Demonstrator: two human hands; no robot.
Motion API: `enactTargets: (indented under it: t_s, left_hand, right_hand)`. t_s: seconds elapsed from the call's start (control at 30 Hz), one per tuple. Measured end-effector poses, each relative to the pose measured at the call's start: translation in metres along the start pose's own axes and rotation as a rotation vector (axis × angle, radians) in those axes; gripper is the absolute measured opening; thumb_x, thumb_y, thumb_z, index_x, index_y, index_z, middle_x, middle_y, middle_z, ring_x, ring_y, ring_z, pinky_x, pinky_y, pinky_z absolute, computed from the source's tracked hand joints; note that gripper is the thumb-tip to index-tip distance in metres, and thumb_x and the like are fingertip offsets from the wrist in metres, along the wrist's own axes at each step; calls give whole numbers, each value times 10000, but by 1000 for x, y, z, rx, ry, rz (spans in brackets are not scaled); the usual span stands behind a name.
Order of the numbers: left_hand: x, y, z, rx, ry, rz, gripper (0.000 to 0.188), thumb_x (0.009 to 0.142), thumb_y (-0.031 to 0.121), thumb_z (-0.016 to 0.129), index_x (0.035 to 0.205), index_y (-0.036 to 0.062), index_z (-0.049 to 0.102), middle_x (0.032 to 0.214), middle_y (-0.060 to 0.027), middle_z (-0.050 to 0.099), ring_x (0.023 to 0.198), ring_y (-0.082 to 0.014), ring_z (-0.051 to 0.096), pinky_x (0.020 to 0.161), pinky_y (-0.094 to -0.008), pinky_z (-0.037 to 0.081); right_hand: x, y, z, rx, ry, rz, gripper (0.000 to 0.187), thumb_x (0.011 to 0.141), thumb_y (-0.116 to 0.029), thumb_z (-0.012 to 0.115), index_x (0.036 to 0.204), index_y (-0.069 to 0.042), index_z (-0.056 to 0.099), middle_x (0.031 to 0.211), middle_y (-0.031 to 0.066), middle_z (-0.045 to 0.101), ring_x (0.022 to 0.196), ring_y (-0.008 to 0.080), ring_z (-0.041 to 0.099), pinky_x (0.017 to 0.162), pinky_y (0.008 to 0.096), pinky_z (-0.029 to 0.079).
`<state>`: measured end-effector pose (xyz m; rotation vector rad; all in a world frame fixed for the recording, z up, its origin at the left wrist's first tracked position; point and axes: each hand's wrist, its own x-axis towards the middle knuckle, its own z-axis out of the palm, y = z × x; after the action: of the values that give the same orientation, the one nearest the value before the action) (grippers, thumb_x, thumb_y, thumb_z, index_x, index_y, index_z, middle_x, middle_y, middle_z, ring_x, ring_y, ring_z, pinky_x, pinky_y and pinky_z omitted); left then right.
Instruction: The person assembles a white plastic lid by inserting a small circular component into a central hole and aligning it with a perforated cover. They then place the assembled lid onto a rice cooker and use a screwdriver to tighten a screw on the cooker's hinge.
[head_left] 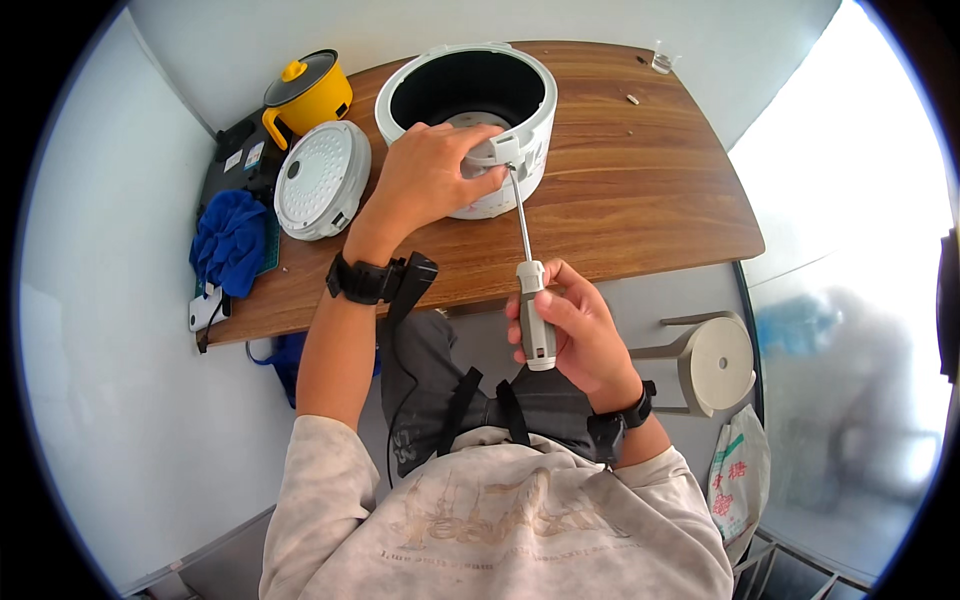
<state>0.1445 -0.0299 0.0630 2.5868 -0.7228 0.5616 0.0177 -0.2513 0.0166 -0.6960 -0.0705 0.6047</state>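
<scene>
**Screwdriver at rice cooker hinge bracket: hands and surroundings**

Left hand (425, 180): laid over near rim of white rice cooker body (470, 125), fingers curled and pressed on grey hinge bracket (500, 152); nearer of the two to the work.

Right hand (565, 330): closed firmly around grey-and-white handle of screwdriver (530, 285). Shaft running straight ahead and slightly leftward from this hand, long axis near vertical in view, tip meeting bracket just beside left fingertips. Exact seating of tip too small to tell.

Cooker upright, lidless, on wooden bench (640, 190), directly beyond both hands.

Left of left hand: detached white inner lid (322, 180), yellow pot (308, 92), blue cloth (230, 240).

Right of right hand, below bench level: round stool (715, 362).
</scene>
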Motion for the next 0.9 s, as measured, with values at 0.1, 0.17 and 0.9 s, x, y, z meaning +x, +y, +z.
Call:
enactTargets:
  t_s: [0.1,0.17,0.9]
  left_hand:
    - [0,0,-2,-1,-29,-33,451,840,439,722,1183,147,732,854,-125,712,815,-318,655,746,-413,517]
    - [0,-2,-1,0,-24,-29,454,841,444,718,1182,146,733,852,-124,711,816,-314,656,742,-409,518]
    - [0,-3,1,17,-32,-42,480,837,461,712,1202,150,728,850,-112,704,832,-305,641,755,-414,510]
  right_hand:
    - [1,1,1,118,-52,31,253,1006,-168,626,1224,-85,526,1016,125,679,829,185,695,698,349,601]
    - [1,0,-2,-40,16,48,314,1013,-189,620,1298,-79,545,983,99,682,809,165,681,694,320,583]
    - [12,-28,-38,-1977,587,-1137,358,824,-74,770,1167,-171,744,927,-24,695,693,153,591,628,298,482]
